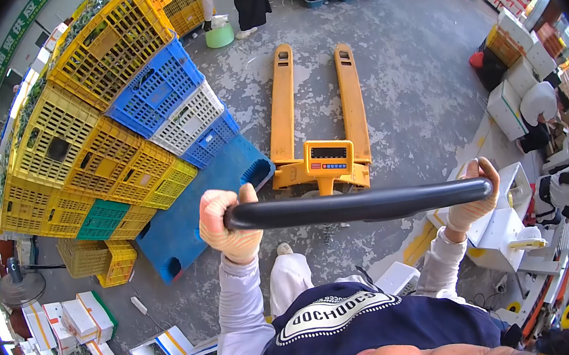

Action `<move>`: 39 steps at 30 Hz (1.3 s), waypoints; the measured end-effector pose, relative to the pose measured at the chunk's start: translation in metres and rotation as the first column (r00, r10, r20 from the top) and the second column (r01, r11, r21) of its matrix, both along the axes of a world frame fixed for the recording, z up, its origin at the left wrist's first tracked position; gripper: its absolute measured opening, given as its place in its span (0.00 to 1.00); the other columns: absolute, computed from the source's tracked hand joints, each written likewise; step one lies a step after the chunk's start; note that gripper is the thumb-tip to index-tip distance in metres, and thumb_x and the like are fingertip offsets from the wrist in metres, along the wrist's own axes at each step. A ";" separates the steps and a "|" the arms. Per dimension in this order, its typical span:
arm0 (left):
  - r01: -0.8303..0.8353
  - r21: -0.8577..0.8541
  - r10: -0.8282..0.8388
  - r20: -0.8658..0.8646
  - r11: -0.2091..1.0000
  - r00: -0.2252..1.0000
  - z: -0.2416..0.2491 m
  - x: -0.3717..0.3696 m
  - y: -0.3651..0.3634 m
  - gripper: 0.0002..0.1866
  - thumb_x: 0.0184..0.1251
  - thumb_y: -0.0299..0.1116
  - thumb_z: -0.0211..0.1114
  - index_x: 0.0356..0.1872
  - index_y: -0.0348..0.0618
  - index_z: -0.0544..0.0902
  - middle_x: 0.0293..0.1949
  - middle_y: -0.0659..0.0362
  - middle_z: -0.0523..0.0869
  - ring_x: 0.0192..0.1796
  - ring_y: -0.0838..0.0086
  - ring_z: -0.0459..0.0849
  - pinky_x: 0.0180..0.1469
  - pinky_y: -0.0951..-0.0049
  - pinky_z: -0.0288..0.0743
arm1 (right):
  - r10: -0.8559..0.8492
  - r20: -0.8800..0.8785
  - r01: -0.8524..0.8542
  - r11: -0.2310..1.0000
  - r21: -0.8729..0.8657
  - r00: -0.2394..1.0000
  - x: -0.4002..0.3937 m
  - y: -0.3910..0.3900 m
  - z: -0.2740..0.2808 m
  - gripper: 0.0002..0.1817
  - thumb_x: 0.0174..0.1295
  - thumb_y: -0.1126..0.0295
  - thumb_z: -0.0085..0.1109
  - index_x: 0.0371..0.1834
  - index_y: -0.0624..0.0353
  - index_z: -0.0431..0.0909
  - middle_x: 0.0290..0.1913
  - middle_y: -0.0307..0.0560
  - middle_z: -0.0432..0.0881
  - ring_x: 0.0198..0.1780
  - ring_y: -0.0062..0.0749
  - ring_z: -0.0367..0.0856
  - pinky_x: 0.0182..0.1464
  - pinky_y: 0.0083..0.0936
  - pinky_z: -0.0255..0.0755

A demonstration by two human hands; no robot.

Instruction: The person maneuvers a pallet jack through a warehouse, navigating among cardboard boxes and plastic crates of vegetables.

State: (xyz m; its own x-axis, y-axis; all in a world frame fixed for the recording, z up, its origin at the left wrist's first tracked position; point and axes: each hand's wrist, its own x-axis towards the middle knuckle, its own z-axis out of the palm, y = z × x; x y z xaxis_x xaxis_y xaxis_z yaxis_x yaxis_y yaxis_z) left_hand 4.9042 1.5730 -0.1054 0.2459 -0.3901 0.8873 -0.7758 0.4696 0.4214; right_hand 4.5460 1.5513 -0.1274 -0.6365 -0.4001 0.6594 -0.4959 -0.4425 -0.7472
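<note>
A thick black handle [357, 206] runs across the view in front of my chest. My left hand [231, 226], in a pale glove, is closed around its left end. At the other end my right hand [474, 199], also gloved, grips the bar with its fingers curled over. Beyond the handle stands a yellow pallet jack [283, 119] with a display and button panel [329, 158] on its front. Its two forks point away from me over the floor, with no pallet on them.
Left of the jack, a blue pallet [191, 208] bears tall stacks of yellow, blue and white crates [111, 50]. White foam boxes [81, 320] lie lower left. People stand near a green tub [219, 36] at the back. Boxes and workers [539, 106] line the right.
</note>
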 end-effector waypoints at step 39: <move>0.179 0.148 -0.151 -0.185 0.973 0.971 0.005 0.113 -0.343 0.13 0.49 0.25 0.71 0.27 0.44 0.72 0.20 0.59 0.75 0.21 0.69 0.73 0.29 0.72 0.69 | -0.036 0.071 0.040 0.998 -0.048 0.997 0.105 -0.393 0.000 0.13 0.51 0.80 0.61 0.40 0.55 0.82 0.30 0.36 0.83 0.33 0.17 0.78 0.39 0.17 0.73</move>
